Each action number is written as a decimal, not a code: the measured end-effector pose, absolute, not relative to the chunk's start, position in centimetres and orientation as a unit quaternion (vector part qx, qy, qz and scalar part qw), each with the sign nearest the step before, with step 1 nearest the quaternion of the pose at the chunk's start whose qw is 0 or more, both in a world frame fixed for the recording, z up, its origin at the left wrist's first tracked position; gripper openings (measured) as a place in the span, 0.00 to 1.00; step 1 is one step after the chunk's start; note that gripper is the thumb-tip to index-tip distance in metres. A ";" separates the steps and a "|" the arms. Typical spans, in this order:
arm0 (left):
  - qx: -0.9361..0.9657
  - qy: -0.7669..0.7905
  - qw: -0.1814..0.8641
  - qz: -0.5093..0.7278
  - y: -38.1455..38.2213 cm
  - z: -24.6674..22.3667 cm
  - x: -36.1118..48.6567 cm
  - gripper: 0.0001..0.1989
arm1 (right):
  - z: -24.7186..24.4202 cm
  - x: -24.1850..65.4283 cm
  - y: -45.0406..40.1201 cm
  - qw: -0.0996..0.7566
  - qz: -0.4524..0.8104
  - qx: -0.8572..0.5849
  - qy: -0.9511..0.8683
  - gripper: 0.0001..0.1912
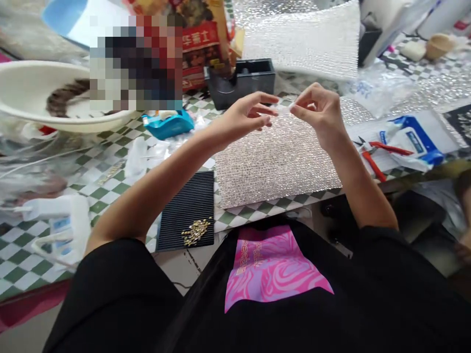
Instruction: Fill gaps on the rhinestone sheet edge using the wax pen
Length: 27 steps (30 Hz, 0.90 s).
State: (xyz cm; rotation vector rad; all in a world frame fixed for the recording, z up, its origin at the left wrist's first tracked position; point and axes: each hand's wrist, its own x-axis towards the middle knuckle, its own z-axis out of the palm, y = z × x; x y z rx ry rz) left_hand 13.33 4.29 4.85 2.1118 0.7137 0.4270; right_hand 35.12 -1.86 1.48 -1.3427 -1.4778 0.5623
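A small white strip (285, 109), too small to make out in detail, sits above the middle of the frame, pinched between the thumb and forefinger of the right hand (318, 117). The left hand (246, 117) is half open, its fingertips at the strip's other end; whether they grip it cannot be told. Below the hands lies a crinkled silver foil sheet (275, 162), with open room across it, its near edge ending on a green-and-white checked tablecloth (110, 191). At lower centre, a black ribbed rubber mat (186, 196) holds a heap of small gold pieces (195, 231). Right of the foil, red-handled pliers (373, 158) rest against a white-and-blue packet (415, 139), its blue print unreadable. At top centre, a red-and-yellow bag (204, 44) bears Chinese characters. A pink panel on the black shirt (270, 269) carries partly legible lettering.
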 end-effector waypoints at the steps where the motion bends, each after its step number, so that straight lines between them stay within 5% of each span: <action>1: 0.848 0.272 0.425 0.161 4.2 4.8 14.9 0.24 | 1.6 36.5 -3.5 0.519 0.218 -0.569 -0.600 0.26; 4: 0.865 0.229 0.425 0.139 4.1 4.0 19.9 0.25 | 2.4 41.0 -8.8 0.572 0.171 -0.583 -0.552 0.19; 7: 0.896 0.156 0.404 0.093 3.3 3.1 25.9 0.25 | 3.7 46.6 -14.1 0.628 0.101 -0.592 -0.495 0.22; 12: 0.961 -0.002 0.275 0.017 -0.9 2.4 37.5 0.26 | 4.7 58.0 -20.9 0.641 -0.028 -0.673 -0.369 0.24; 15: 0.978 -0.081 0.192 0.020 -4.2 1.8 44.5 0.27 | 4.2 64.1 -22.5 0.656 -0.050 -0.712 -0.243 0.14; 21: 0.987 -0.094 0.130 0.028 -7.1 -1.0 55.0 0.26 | 1.7 72.2 -22.7 0.586 0.060 -0.804 -0.077 0.21; 27: 0.985 -0.087 0.148 0.027 -6.0 -2.5 60.3 0.22 | -1.4 76.4 -22.9 0.532 0.144 -0.833 -0.041 0.17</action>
